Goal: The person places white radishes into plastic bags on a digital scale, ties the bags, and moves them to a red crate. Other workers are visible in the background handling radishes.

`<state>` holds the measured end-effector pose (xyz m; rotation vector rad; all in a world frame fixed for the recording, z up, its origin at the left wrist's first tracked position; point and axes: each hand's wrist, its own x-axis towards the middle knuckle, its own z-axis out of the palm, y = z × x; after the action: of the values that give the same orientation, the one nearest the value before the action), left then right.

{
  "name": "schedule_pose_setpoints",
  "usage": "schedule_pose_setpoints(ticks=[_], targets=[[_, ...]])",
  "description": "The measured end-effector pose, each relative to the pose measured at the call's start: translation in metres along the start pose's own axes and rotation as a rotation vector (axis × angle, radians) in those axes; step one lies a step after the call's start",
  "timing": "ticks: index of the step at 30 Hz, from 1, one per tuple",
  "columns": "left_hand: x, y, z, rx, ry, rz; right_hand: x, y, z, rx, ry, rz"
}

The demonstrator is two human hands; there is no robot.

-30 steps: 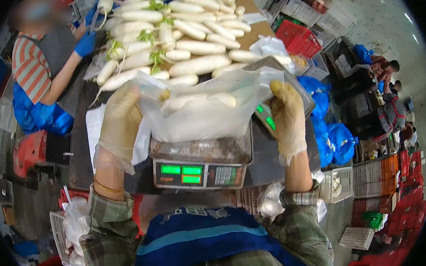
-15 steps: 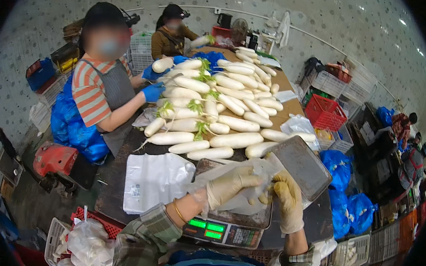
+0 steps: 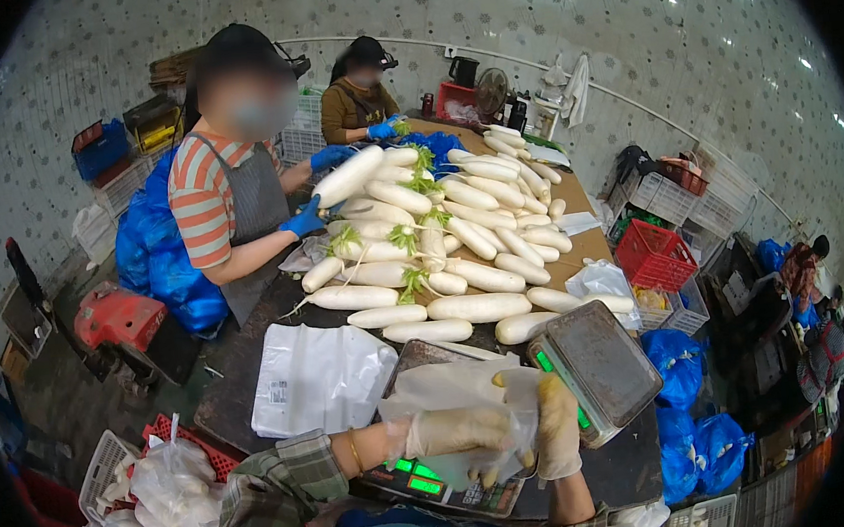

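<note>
The translucent bag [image 3: 447, 385] sits over the near scale [image 3: 475, 497], just beyond the left hand [image 3: 458, 431], its longer side running left to right until it meets the right hand [image 3: 556, 429]. The right hand pinches its edge; I cannot tell the left's grip (blurred film veils its fingertips).
</note>
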<state>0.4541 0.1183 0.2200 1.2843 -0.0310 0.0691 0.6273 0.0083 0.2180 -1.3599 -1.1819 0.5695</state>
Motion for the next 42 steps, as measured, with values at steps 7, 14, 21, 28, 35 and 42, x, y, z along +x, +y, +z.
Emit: schedule_pose_setpoints(ticks=[7,14,21,28,35,42], targets=[[-0.011,0.019,0.016,-0.382,-0.115,0.092,-0.005,-0.005,-0.007,0.067,-0.239,0.069],[-0.018,0.017,0.0,0.303,-0.239,-0.044,-0.006,-0.02,-0.011,0.33,-0.574,0.288],[-0.032,-0.024,-0.083,-0.396,0.3,-0.144,-0.017,0.053,-0.015,-0.048,-0.652,0.119],[-0.059,-0.029,-0.084,0.247,0.4,-0.253,-0.009,0.044,-0.043,-0.968,-0.796,-0.407],[-0.022,-0.014,-0.042,1.099,0.325,-0.416,0.015,0.042,-0.031,-1.263,-0.307,-0.554],[-0.008,0.004,-0.096,-1.207,0.126,0.033,-0.063,0.05,0.002,-0.826,-0.278,-0.722]])
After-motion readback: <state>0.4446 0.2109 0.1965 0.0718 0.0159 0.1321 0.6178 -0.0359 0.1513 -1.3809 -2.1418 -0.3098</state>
